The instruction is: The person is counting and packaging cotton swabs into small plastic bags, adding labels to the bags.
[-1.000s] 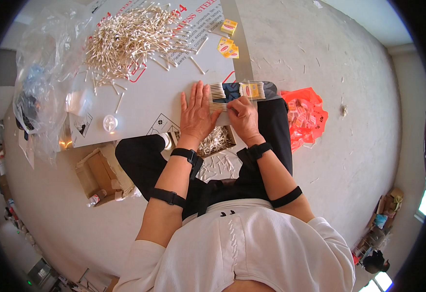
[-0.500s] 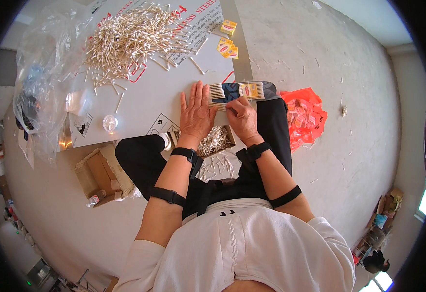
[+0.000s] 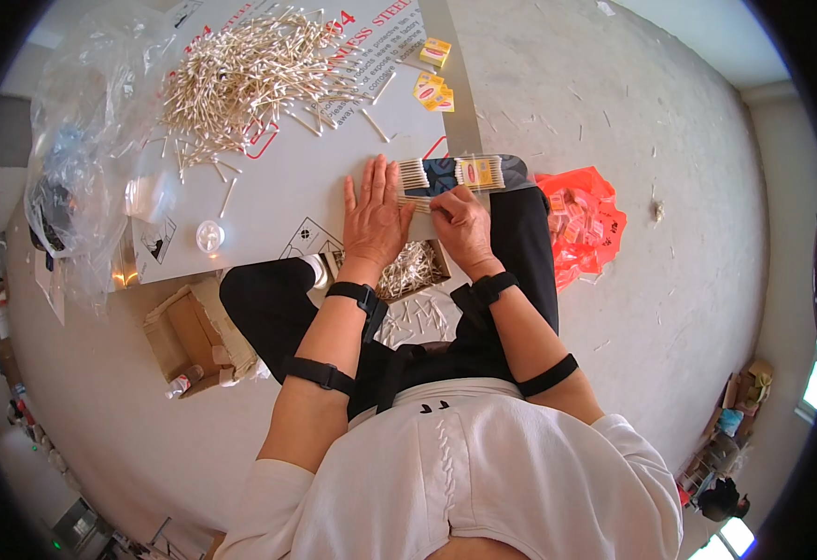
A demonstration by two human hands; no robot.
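My left hand (image 3: 371,219) lies flat near the table's front edge, fingers stretched out, its thumb beside a short row of cotton swabs (image 3: 415,203). At the right end of that row my right hand (image 3: 462,227) is closed, fingertips pinched together; what they hold is hidden. Just beyond the hands is another row of cotton swabs (image 3: 412,175), side by side. To its right lies a clear pack of swabs (image 3: 480,172) with a yellow card. A dark patterned surface (image 3: 441,175) shows between and beneath these.
A big heap of loose cotton swabs (image 3: 250,79) covers the far table (image 3: 306,173). Yellow cards (image 3: 433,91), a small yellow box (image 3: 434,52), a round clear container (image 3: 209,236) and plastic bags (image 3: 86,159) lie around. A red bag (image 3: 581,224) holds packs at right; cartons (image 3: 198,336) stand below.
Both hands stay nearly in place, with only a slight shift of the right hand to the left. The yellow-carded pack has also moved slightly left in the picture.
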